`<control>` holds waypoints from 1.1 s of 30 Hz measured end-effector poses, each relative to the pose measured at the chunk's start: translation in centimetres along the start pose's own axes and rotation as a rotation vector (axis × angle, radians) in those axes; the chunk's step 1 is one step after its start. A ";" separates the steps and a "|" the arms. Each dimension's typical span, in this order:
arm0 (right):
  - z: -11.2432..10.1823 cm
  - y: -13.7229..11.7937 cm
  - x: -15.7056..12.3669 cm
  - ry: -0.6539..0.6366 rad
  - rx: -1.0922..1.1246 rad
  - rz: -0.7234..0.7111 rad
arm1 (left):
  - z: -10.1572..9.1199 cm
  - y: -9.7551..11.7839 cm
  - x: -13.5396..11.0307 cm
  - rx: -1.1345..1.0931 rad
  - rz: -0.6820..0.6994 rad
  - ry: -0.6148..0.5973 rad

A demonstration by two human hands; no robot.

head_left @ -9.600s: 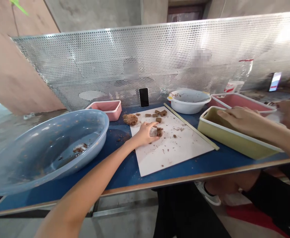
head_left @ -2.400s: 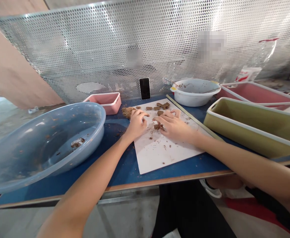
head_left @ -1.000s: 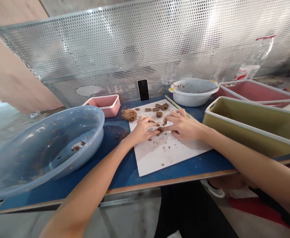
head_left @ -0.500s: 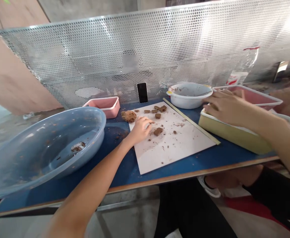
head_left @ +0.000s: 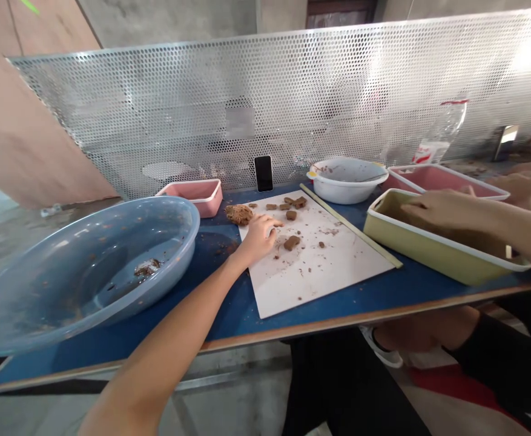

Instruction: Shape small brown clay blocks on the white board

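My left hand [head_left: 258,236] lies palm down on the left edge of a white board [head_left: 333,272], fingers loosely bent and holding nothing. A flattened brown clay piece [head_left: 291,243] sits just right of its fingertips. Several small clay pieces [head_left: 289,206] lie at the board's far end, and a rough brown lump [head_left: 239,214] rests beside its far left corner. My right hand [head_left: 442,211] reaches into a yellow-green tray [head_left: 410,245], fingers stretched flat over its brown contents.
A big blue basin [head_left: 88,266] fills the table's left. At the back stand a small pink box [head_left: 192,195], a phone [head_left: 263,173], a white bowl [head_left: 347,188] and a pink tray [head_left: 438,178]. A long stick [head_left: 351,227] borders the board. Another person's hand [head_left: 519,184] is far right.
Both hands were shaping a clay piece on the board. My right hand then left it and moved right into the yellow-green tray; my left hand stayed put.
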State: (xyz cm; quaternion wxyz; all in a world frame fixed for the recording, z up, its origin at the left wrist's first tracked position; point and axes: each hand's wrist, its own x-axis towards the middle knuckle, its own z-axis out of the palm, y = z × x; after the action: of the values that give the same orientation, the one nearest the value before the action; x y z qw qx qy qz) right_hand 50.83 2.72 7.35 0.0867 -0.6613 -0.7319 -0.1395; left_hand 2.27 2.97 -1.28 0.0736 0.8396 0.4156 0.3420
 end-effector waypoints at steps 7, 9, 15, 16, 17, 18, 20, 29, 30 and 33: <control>-0.3 -12.2 -1.1 0.175 0.260 -0.637 | -0.2 0.4 -0.1 -0.042 -0.006 -0.023; 0.7 -15.7 -1.5 0.234 0.266 -0.872 | -0.2 0.5 -0.2 -0.051 -0.017 -0.021; 4.7 -20.1 -1.7 0.390 0.151 -1.145 | -0.2 0.7 -0.3 -0.055 -0.010 -0.021; 5.0 -20.2 -1.7 0.404 0.142 -1.140 | -0.2 0.7 -0.3 -0.053 -0.006 -0.024; 5.3 -20.1 -1.8 0.417 0.135 -1.136 | -0.2 0.7 -0.4 -0.051 -0.003 -0.028; 5.4 -20.0 -1.8 0.431 0.130 -1.139 | -0.2 0.8 -0.4 -0.050 -0.002 -0.031; 5.4 -19.7 -2.0 0.460 0.122 -1.160 | -0.1 0.8 -0.4 -0.046 -0.004 -0.036; 5.4 -19.2 -1.9 0.458 0.073 -1.199 | -0.2 0.9 -0.3 -0.044 -0.011 -0.034; 5.5 -19.2 -1.9 0.461 0.071 -1.201 | -0.2 0.9 -0.3 -0.041 -0.013 -0.032; 5.6 -19.1 -1.9 0.464 0.083 -1.218 | -0.3 0.9 -0.3 -0.028 -0.018 -0.033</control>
State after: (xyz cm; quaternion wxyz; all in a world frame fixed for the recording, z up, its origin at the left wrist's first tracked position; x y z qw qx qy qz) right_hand 32.38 1.05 -0.22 0.1733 -0.0772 -0.9427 -0.2743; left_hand 2.56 2.11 -0.85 0.0951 0.8403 0.4169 0.3332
